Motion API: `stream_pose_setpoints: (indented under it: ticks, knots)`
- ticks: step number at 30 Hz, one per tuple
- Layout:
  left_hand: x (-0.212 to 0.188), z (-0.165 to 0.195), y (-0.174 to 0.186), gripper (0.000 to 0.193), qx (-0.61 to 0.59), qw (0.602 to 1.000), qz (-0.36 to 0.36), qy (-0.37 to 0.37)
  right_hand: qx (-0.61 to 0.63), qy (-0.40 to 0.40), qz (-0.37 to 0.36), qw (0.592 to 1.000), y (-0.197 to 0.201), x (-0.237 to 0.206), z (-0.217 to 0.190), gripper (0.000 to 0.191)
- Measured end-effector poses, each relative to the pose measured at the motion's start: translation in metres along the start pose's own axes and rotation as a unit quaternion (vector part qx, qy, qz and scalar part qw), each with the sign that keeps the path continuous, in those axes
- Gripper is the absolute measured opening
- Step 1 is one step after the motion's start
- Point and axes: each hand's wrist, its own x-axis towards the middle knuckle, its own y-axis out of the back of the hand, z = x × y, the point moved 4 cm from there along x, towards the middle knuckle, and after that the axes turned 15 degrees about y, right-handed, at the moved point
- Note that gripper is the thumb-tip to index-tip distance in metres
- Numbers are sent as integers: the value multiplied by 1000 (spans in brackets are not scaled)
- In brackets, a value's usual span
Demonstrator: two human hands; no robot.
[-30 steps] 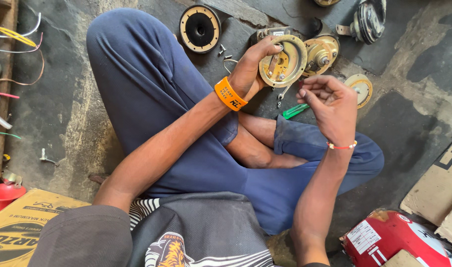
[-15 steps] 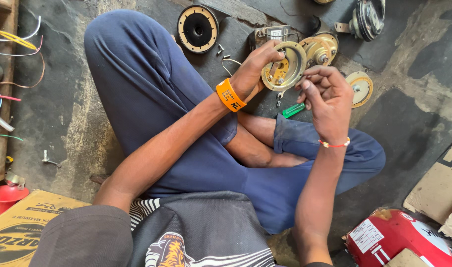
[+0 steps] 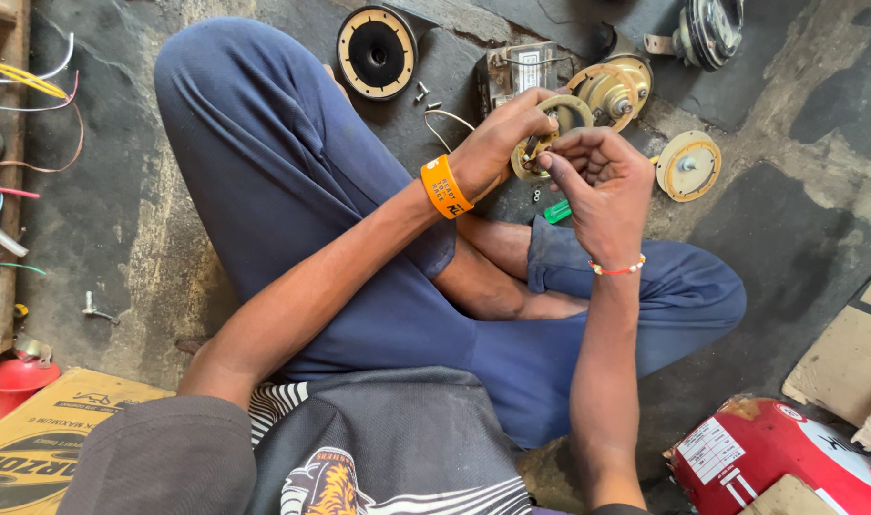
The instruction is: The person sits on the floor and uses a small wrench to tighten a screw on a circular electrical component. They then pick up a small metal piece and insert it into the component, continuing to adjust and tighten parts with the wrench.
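While my left hand is curled around a round yellowish disc-shaped part, gripping it by its rim and holding it up above the crossed legs, my right hand comes in from the other side with its fingertips pinched together against the lower edge of that same disc; whether something small sits between those fingertips I cannot tell. An orange wristband circles my left wrist and a thin red-and-white beaded bracelet sits on the right one. Just below the hands a small green-handled tool lies by the cuff of the blue trousers, with a couple of tiny screws beside it on the floor. Just behind the held disc stands a brass-coloured dished housing, and next to that a small metal box-like part. To the right, a flat cream disc with a central stud lies on the stone floor. Further out, a black round part with a cream rim rests near my left knee, a few loose screws by it, and another dark round assembly lies at the top right. Coloured wires sit on a wooden shelf at the far left, a cardboard box at the bottom left, and a red container at the bottom right.
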Motion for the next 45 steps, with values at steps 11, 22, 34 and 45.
stream_pose_setpoints:
  ticks: [11, 22, 34, 45]
  knots:
    - [0, -4, 0, 50, 91, 996, 13, 17, -37, 37, -4, 999, -2, 0, 1, 15]
    - [-6, 0, -4, 51, 103, 995, 6, -4, -228, 156, 0, 961, -7, -2, -21, 14]
    - [-10, 5, -9, 51, 107, 994, -2, -26, -8, 75, 98, 992, 35, -1, 4, 12]
    - [-10, -1, -6, 61, 40, 998, -31, 24, -7, 70, 91, 993, 34, -2, 2, 13]
